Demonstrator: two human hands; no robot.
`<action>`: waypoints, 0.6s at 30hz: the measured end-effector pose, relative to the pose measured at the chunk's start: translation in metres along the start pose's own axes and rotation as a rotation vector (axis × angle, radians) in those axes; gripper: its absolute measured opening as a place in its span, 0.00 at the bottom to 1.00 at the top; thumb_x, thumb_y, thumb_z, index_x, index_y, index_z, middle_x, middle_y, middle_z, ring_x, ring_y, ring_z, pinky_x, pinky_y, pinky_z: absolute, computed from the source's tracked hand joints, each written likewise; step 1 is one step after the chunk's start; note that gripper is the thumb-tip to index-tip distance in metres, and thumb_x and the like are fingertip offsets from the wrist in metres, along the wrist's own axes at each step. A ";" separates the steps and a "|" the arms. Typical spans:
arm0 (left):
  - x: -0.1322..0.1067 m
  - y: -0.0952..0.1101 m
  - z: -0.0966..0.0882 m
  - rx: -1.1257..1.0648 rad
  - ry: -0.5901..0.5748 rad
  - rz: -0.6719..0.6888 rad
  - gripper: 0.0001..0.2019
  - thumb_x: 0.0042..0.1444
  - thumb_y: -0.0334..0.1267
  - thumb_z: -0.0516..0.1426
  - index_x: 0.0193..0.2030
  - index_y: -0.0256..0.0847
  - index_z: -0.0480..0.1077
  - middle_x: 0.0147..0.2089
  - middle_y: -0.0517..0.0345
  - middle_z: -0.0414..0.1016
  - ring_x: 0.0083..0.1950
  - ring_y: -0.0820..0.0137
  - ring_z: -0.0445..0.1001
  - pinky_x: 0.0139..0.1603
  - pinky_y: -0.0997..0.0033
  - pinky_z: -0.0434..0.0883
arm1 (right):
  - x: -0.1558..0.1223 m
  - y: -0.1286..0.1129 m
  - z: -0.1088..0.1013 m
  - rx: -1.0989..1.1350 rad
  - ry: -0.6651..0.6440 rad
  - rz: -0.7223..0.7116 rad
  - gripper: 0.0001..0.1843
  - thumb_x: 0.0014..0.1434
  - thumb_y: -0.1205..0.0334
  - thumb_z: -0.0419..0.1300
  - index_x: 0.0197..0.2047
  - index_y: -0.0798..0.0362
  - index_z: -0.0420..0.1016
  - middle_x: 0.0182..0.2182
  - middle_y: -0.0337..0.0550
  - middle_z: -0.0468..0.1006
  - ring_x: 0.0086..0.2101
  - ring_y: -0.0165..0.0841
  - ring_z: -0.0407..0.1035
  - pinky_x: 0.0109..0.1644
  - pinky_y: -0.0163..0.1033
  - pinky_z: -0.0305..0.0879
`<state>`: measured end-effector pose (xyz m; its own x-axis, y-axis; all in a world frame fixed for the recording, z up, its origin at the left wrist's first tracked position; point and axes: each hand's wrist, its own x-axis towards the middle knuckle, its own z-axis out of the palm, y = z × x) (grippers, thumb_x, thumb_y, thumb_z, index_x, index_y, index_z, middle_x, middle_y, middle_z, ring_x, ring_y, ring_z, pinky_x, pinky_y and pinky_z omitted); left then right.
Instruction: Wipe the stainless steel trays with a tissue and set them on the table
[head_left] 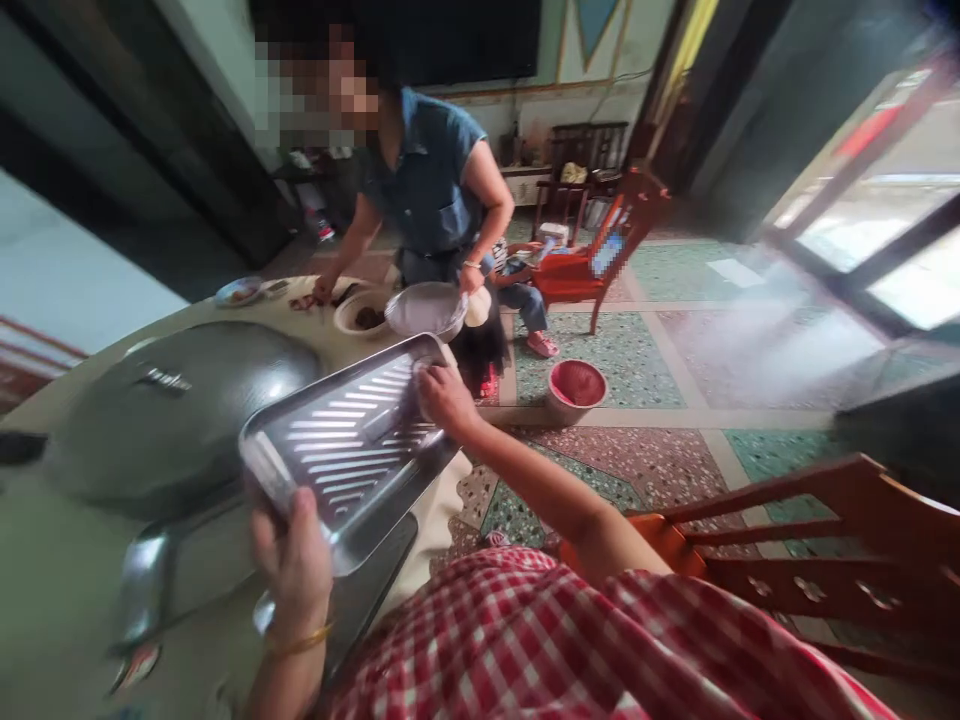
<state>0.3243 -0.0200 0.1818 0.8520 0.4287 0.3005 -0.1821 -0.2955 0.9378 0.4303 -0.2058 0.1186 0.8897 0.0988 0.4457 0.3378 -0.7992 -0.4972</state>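
Note:
A rectangular metal tray (360,430) with rows of slanting bright slots or ridges is held tilted above the table. My left hand (296,550) grips its near left corner, thumb on the rim and a yellow bangle at the wrist. Over the tray's far right end, my right hand (444,398) is closed, its bent fingers against the inner face. A small pale patch shows beside those fingers; I cannot make out what they hold. Below the tray lies another shiny metal tray (142,580), partly blurred, and a dark flat panel (390,570) at the table's edge.
A large domed lid (187,410) covers much of the table (45,640). Across it, a person in a blue shirt (435,160) handles food beside a bowl (364,312) and a metal basin (426,308). A red-lined bin (576,388) and wooden chairs (810,520) stand right.

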 end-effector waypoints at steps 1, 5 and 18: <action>0.002 0.001 -0.003 -0.018 0.018 0.021 0.30 0.53 0.49 0.56 0.62 0.41 0.60 0.58 0.49 0.67 0.57 0.61 0.67 0.58 0.63 0.65 | -0.004 0.003 0.004 0.007 0.015 0.014 0.14 0.60 0.69 0.50 0.49 0.59 0.67 0.43 0.54 0.71 0.44 0.37 0.62 0.48 0.42 0.62; 0.011 0.000 -0.014 0.007 0.081 0.147 0.30 0.56 0.47 0.55 0.64 0.42 0.57 0.62 0.49 0.62 0.61 0.64 0.63 0.60 0.69 0.62 | -0.032 -0.044 0.023 0.238 -0.044 0.093 0.08 0.59 0.69 0.51 0.39 0.57 0.70 0.33 0.46 0.72 0.36 0.33 0.64 0.42 0.38 0.62; 0.000 -0.008 -0.060 0.169 0.195 0.067 0.30 0.59 0.51 0.49 0.66 0.40 0.53 0.65 0.47 0.58 0.63 0.63 0.61 0.62 0.67 0.60 | -0.052 -0.104 0.026 0.275 -0.373 -0.550 0.07 0.58 0.65 0.55 0.35 0.53 0.74 0.33 0.44 0.73 0.35 0.32 0.64 0.45 0.39 0.60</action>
<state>0.2960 0.0331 0.1849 0.7268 0.5551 0.4045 -0.1370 -0.4599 0.8773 0.3573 -0.1123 0.1275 0.5972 0.6793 0.4264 0.7889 -0.4017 -0.4651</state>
